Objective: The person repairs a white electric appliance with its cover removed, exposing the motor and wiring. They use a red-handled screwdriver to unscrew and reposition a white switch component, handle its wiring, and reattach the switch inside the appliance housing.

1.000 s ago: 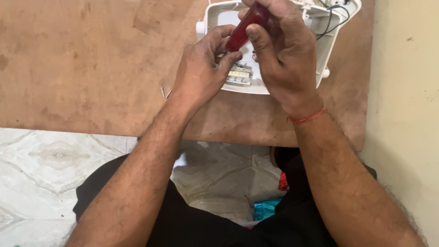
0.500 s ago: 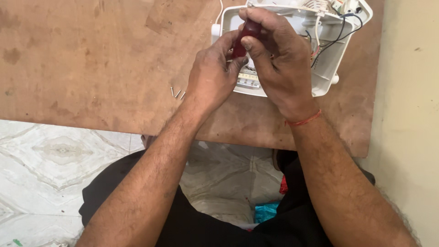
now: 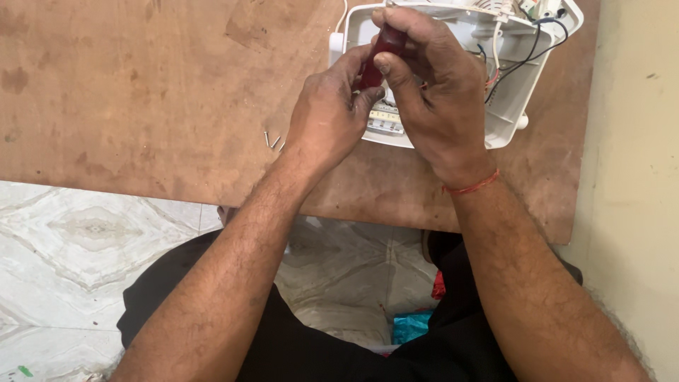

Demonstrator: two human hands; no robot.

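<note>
On the brown board, far edge: a white plastic housing (image 3: 506, 106) lies open side up, and both hands work over its near-left part.
Landmark: the white plastic housing; every place below is told from it.
Right hand (image 3: 438, 106): above the housing's middle, fingers curled shut around the red handle of a screwdriver (image 3: 375, 56), thumb pressed on the handle's side; a red thread band (image 3: 472, 186) circles the wrist just nearer than the housing's near edge.
Screwdriver: held steeply over the housing's left half, tip hidden between the two hands.
Left hand (image 3: 329, 117): at the housing's left edge, fingertips pinched against the lower part of the screwdriver; whether they grip the shaft or only steady it cannot be told.
Inside the housing: black, red and white wires (image 3: 520, 60) run across the right part; a pale ribbed strip (image 3: 385, 119) shows at the near edge, below the fingers.
Loose screws (image 3: 272, 140): a few small ones on the board (image 3: 141, 92), left of the housing, just beside the left wrist.
Below the board, nearer than the housing: pale patterned floor tiles (image 3: 78, 233) and the person's dark-clothed lap.
</note>
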